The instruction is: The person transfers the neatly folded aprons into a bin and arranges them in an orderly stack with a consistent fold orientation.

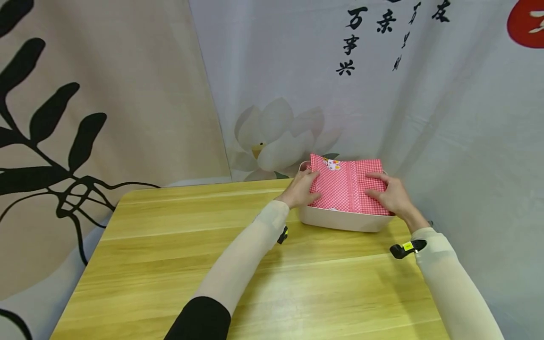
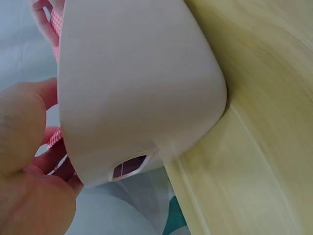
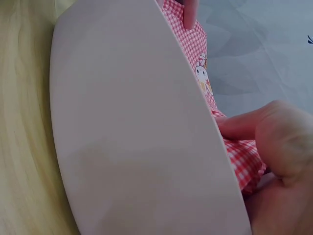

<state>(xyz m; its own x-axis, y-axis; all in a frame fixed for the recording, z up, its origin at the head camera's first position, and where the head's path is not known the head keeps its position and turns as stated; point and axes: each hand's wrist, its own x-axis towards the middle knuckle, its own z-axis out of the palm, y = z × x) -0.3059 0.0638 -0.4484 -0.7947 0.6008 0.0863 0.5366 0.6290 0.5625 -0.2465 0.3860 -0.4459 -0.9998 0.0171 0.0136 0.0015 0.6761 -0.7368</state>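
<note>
A folded red-and-white checked cloth (image 1: 340,186) with a white rabbit picture (image 1: 332,164) lies in the mouth of a pale box (image 1: 344,219), rising above its far rim. At the left end, my left hand (image 1: 299,189) holds the cloth's edge, thumb and index finger apart; in the left wrist view its fingers curl behind the box wall (image 2: 137,88). My right hand (image 1: 393,194) grips the opposite side, its thumb pressing on the checked fabric (image 3: 243,159) in the right wrist view. The box hides part of both hands' fingers.
The box stands near the back right edge of a wooden table (image 1: 191,245). Behind hangs a pale curtain (image 1: 272,61) with a flower print and black characters. An oval handle opening (image 2: 129,167) shows in the box's end wall.
</note>
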